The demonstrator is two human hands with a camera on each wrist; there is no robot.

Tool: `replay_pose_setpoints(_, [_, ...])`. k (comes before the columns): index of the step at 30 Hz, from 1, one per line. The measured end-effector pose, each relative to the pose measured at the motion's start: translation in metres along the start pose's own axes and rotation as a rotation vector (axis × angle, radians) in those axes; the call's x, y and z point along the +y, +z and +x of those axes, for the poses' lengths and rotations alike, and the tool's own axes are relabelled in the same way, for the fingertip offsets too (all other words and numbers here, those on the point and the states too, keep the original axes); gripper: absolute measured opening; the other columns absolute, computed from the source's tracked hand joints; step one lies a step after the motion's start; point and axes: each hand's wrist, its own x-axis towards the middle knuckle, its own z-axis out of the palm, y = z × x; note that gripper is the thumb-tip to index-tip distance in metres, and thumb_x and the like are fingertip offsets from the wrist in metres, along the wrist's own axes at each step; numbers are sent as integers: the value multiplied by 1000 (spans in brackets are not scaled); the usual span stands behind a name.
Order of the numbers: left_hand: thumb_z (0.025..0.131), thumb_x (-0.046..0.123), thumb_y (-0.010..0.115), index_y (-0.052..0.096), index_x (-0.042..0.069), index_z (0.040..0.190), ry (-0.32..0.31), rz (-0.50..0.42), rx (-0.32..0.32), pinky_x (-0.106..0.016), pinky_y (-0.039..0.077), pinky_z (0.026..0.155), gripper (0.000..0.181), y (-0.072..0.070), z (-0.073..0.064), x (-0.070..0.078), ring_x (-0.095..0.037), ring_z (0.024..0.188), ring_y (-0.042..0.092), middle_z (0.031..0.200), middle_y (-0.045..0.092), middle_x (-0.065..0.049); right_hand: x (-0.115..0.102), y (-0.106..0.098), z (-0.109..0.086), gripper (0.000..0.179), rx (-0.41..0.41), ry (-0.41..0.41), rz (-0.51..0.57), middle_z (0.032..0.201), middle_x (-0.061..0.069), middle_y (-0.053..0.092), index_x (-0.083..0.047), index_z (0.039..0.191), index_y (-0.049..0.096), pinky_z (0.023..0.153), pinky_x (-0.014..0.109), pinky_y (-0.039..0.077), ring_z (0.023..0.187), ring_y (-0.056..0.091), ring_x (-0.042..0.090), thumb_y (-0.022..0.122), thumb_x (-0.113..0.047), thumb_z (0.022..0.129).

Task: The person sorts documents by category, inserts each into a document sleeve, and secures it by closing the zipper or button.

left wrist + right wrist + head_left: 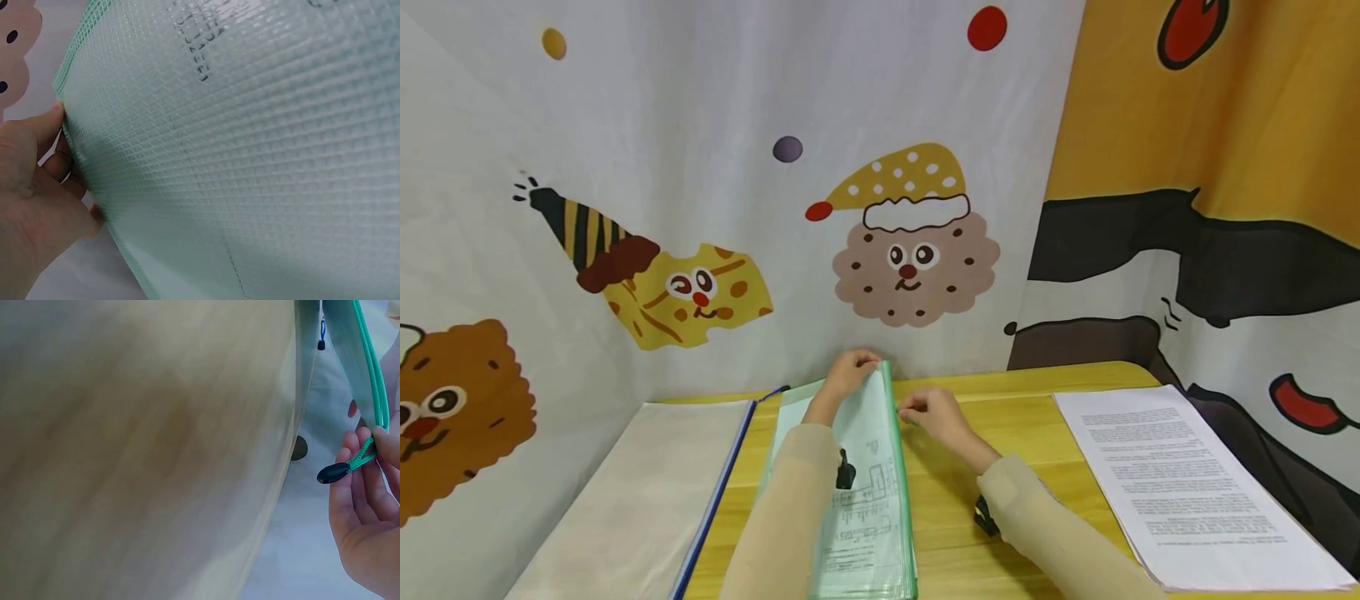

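Decent gap between the flat green mesh folder [872, 529] and white printed paper stack [1195, 483], but a beige right sleeve [1041, 517] cuts across.

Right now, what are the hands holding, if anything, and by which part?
The green folder: the left hand pinches its far edge near a corner; the right hand pinches its zip pull.

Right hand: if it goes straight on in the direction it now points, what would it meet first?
Probably the green folder, its edge just left of the fingers in the head view; depth is unclear.
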Motion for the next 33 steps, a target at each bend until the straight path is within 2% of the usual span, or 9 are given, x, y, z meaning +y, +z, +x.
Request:
replay_pose_setpoints(9, [95, 14, 55, 71, 6, 102, -10, -23, -1, -35, 48, 87, 19, 3, 0, -4, -21, 98, 59, 106, 68, -8, -2, -4, -14, 4, -64, -19, -46, 78, -4, 68, -9, 79, 72, 62, 21, 50, 69, 58, 6, 70, -9, 83])
replay_pose_setpoints(19, [96, 18, 54, 70, 9, 104, -57, -39, 4, -38, 48, 89, 20, 2, -1, -3, -23, 102, 58, 110, 66, -8, -6, -8, -30, 5, -170, -61, -113, 75, -5, 68, -11, 78, 72, 62, 19, 49, 68, 58, 4, 70, -9, 83])
replay_pose_setpoints(24, [96, 17, 54, 70, 9, 104, -60, -32, 9, -37, 48, 87, 20, 3, -1, -2, -22, 100, 58, 109, 66, -8, -12, -13, -38, 5, -273, -87, -157, 76, -5, 69, -11, 77, 72, 63, 19, 50, 68, 58, 2, 71, -11, 83])
replay_pose_setpoints(28, [96, 16, 54, 70, 8, 103, -58, -34, 18, -37, 48, 85, 20, 4, -1, -2, -23, 98, 58, 108, 66, -8, -19, -18, -48, 9, -357, -150, -206, 74, -9, 67, -14, 75, 71, 61, 19, 48, 66, 55, 1, 71, -11, 83])
replay_pose_setpoints(33, [96, 16, 54, 70, 8, 104, -68, -34, 21, -37, 48, 85, 20, 4, -1, -2, -22, 97, 58, 107, 66, -8, -30, -22, -63, 11, -453, -175, -251, 73, -12, 65, -17, 72, 71, 62, 17, 47, 66, 54, -2, 72, -11, 82])
